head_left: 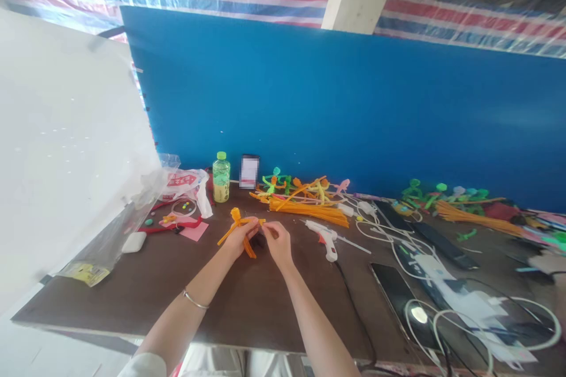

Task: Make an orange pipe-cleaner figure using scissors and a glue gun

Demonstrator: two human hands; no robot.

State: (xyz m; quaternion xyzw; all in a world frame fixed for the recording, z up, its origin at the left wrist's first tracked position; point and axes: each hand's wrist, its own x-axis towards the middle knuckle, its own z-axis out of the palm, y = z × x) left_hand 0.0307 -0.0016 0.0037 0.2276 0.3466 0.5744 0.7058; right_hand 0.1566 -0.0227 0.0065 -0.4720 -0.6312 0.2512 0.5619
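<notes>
An orange pipe-cleaner figure [236, 216] with a rounded top and several dangling strands is in my left hand [239, 237], whose fingers are closed round its middle. My right hand [277, 241] is just to the right, thumb and fingertips pinched at the end of a short orange piece that sticks out sideways from the figure. Both hands are above the brown table [177, 288], close together. Farther back and to the right lies a bundle of orange pipe cleaners [309, 211]. A white glue gun [328, 238] rests right of my right hand.
A green-capped bottle [221, 178] and an upright phone [249, 172] stand at the back. Plastic bags [183, 182] and a white case [133, 242] are left. Right are a tablet [400, 297], tangled white cables, a power strip [460, 300] and another person's hand [548, 262].
</notes>
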